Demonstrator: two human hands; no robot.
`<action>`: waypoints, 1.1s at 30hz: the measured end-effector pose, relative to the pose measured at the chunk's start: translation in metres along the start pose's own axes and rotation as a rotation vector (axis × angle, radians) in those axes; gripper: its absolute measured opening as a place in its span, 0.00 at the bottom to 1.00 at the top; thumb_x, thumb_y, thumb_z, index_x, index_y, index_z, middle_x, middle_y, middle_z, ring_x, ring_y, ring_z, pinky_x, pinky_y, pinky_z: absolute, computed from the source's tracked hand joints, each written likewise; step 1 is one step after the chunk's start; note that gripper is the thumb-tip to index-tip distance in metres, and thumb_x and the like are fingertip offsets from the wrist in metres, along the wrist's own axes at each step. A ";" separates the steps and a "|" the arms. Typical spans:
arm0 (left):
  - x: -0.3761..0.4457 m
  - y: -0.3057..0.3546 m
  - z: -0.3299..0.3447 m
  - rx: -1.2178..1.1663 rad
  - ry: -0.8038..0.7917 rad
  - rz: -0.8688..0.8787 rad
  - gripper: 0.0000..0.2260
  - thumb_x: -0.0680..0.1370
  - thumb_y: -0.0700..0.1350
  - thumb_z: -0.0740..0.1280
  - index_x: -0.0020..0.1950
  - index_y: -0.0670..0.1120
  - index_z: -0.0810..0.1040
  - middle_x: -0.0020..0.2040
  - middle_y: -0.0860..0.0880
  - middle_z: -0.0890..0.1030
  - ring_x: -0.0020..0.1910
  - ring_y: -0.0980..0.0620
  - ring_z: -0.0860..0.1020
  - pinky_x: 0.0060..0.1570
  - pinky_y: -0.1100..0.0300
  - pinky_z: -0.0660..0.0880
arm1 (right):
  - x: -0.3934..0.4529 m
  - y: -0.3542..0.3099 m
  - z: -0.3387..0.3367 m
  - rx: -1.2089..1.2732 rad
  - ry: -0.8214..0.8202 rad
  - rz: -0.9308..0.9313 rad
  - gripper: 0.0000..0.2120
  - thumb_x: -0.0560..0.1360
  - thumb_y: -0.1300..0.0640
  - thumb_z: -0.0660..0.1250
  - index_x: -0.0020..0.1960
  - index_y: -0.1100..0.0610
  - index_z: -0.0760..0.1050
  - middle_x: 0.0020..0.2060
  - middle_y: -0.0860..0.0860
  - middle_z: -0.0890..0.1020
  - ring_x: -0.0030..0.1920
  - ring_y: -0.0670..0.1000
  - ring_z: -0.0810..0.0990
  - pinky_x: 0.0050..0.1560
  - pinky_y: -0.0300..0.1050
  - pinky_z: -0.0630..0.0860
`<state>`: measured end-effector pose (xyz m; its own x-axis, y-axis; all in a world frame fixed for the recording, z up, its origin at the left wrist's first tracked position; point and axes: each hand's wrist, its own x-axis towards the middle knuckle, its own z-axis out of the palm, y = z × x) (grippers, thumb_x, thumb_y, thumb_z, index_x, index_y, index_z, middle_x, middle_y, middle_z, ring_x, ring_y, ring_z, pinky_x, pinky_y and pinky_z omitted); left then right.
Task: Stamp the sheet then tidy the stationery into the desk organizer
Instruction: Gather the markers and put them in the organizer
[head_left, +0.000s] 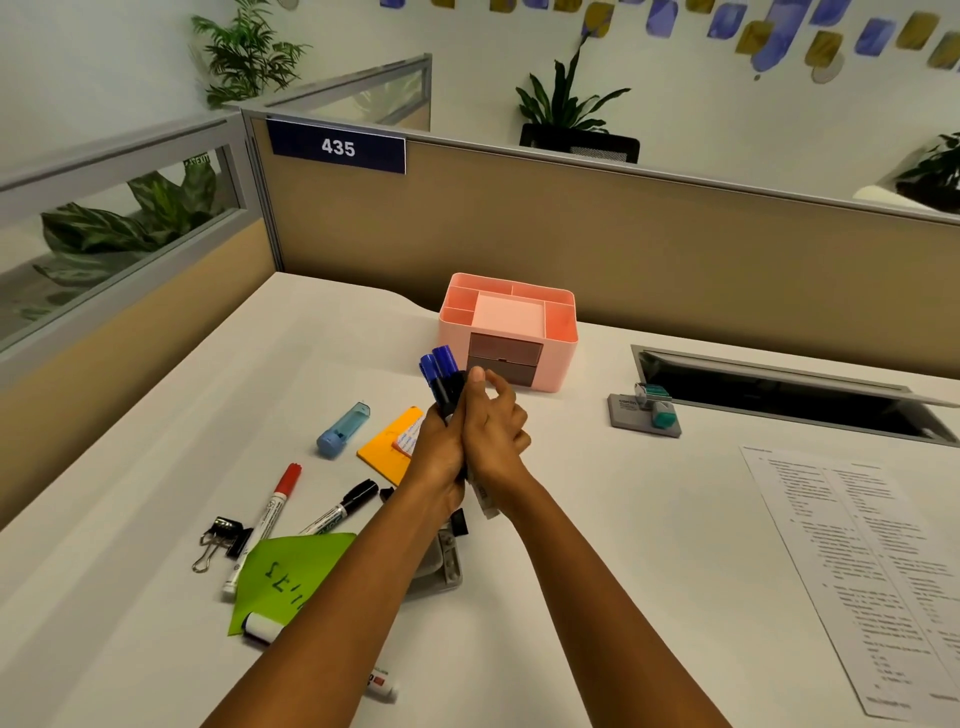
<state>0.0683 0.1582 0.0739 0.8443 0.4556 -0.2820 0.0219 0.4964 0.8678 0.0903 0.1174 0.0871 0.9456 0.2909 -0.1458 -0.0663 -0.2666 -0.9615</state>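
Markers, two with blue caps and dark barrels (440, 378), stand bunched in the grip of both hands, held in the air just in front of the pink plastic desk organizer (558, 358) with its open top compartments and two grey drawers. The left hand (441, 457) wraps its fingers round the lower barrels; the right hand (496, 426) closes against them from the other side, thumb up near the caps, some fingers loosely raised. A white barrel end pokes out below the hands, so the bundle may hold more than two pens; I cannot tell how many.

The step in hand seems to be tidying: gathering pens to drop into the organizer. The printed paper sheet (872, 561) lies well to the right of the organizer and nearer the person, and the grey and teal stamp on its grey pad (647, 410) sits right of the organizer, so stamping looks finished, though no mark can be made out.

Left of the organizer and nearer the person, on the white table (623, 519), lie a light blue correction-tape dispenser (343, 430), an orange sticky-note pad (389, 447), a red-capped marker (270, 514), a black-capped marker (340, 506), black binder clips (221, 538) and a green paper note (283, 577).

The next move calls for carrying the bundle over a tall rear compartment, turning it upright and releasing it cleanly.
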 end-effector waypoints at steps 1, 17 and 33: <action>0.001 0.001 -0.001 0.018 0.010 -0.002 0.11 0.79 0.47 0.60 0.59 0.44 0.72 0.45 0.45 0.78 0.47 0.47 0.77 0.46 0.55 0.75 | 0.001 0.000 0.000 -0.014 0.006 -0.005 0.26 0.78 0.38 0.49 0.73 0.47 0.57 0.69 0.54 0.62 0.71 0.56 0.57 0.67 0.50 0.60; 0.018 0.019 -0.006 -0.262 0.187 0.053 0.11 0.77 0.47 0.63 0.57 0.43 0.74 0.39 0.50 0.79 0.29 0.57 0.82 0.31 0.63 0.79 | -0.005 0.011 -0.003 0.532 0.188 -0.029 0.15 0.80 0.46 0.52 0.48 0.46 0.78 0.45 0.42 0.81 0.39 0.40 0.82 0.32 0.27 0.75; 0.034 0.027 -0.013 0.869 -0.036 0.412 0.18 0.78 0.41 0.62 0.67 0.42 0.64 0.41 0.47 0.75 0.35 0.55 0.72 0.32 0.74 0.69 | 0.048 -0.064 -0.047 -0.528 -0.333 -0.499 0.30 0.73 0.51 0.68 0.72 0.49 0.60 0.65 0.53 0.72 0.59 0.51 0.71 0.59 0.45 0.75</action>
<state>0.0908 0.1965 0.0820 0.8902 0.4413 0.1133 0.0965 -0.4255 0.8998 0.1549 0.1054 0.1529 0.6735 0.7276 0.1306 0.5782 -0.4085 -0.7063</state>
